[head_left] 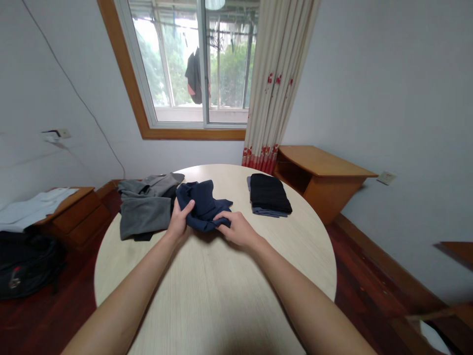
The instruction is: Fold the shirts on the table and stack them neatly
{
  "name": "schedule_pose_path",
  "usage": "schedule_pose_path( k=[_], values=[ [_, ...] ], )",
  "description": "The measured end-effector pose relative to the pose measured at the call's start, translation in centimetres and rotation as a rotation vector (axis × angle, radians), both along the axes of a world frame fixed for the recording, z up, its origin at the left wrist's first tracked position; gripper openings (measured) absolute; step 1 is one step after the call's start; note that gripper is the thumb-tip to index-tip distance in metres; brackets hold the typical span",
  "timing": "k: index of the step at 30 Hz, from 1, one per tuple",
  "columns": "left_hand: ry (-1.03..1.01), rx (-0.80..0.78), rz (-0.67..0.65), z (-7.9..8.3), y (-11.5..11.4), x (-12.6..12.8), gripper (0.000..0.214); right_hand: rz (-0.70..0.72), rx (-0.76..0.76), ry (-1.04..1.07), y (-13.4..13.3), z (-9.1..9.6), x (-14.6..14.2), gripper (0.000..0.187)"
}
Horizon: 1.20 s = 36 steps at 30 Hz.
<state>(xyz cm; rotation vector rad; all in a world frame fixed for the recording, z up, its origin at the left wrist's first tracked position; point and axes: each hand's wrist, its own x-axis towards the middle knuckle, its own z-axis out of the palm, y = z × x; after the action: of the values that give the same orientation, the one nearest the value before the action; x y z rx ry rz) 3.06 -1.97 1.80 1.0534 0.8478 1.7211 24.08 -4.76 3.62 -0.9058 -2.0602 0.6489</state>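
Head view: left hand (pixel 179 219) and right hand (pixel 238 230) clamp fingers on crumpled navy cloth (pixel 202 198) at its eight and four o'clock. Even outward tension should smooth it.

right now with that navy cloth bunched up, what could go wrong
The left grip is right beside the loose grey clothes, so it might drag them. The navy cloth is bunched between it and the right grip, so creases could set in. Blue-grey cloth pokes out under the folded black one, so a bump might shift that stack.
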Motion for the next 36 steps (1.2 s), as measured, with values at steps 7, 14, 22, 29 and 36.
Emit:
schedule_pose_path(
  k=[7,14,22,29,36],
  values=[
    [0.19,0.059,0.103,-0.3,0.5,-0.4,0.067,0.038,-0.01,0.082,0.2,-0.1,0.1,0.026],
    [0.074,0.154,0.361,2.4,0.5,-4.0,0.084,-0.527,0.22,0.585,2.1,1.7,3.8,0.027],
    [0.532,0.16,0.368,1.8,-0.2,-3.2,0.048,-0.419,0.188,0.414,1.8,1.7,3.4,0.03],
    [1.108,0.085,-0.09,-0.9,-0.5,-1.4,0.091,-0.215,0.032,0.142,2.0,-0.1,2.3,0.087],
    [0.975,0.069,-0.081,0.1,-0.6,-1.7,0.052,-0.26,-0.042,0.003,3.8,-1.6,4.5,0.044]
  ],
)
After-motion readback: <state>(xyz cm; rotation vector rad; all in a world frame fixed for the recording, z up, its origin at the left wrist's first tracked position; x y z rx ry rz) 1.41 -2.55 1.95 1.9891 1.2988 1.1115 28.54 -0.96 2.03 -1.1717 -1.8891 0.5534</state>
